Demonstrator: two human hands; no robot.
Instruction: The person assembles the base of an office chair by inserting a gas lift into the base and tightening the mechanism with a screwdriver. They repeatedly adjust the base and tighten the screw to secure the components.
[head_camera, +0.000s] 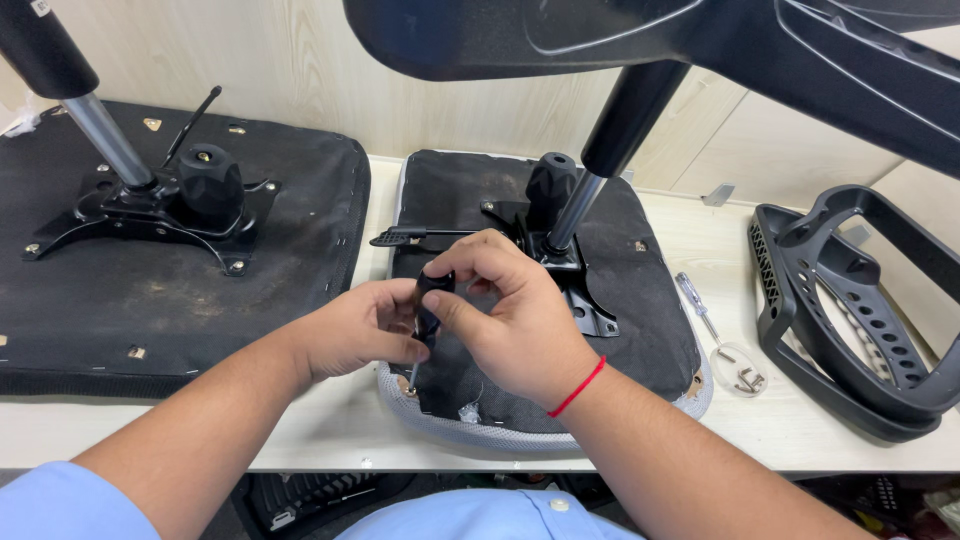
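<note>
**Q:** Fingers first: how are they set?

**A:** Both sets are curled shut around the black handle of a screwdriver. The right hand pinches the top of the handle from about 2 o'clock; the left hand wraps the lower handle from 9 o'clock. A red string circles the right wrist.

**Q:** Where does the tool stand?

**A:** Nearly upright, its tip touching the near-left corner of the small upturned seat cushion, at roughly 7 o'clock on that cushion.

**Q:** What surrounds it?

**A:** At the cushion's 12 o'clock, a black metal mechanism plate carries a grey gas cylinder and a round knob. At 9 o'clock on the pale bench lies a larger upturned seat with its own mechanism. At 3 o'clock lie a clear-handled screwdriver, a small clear bag of fasteners and black plastic armrests.
</note>
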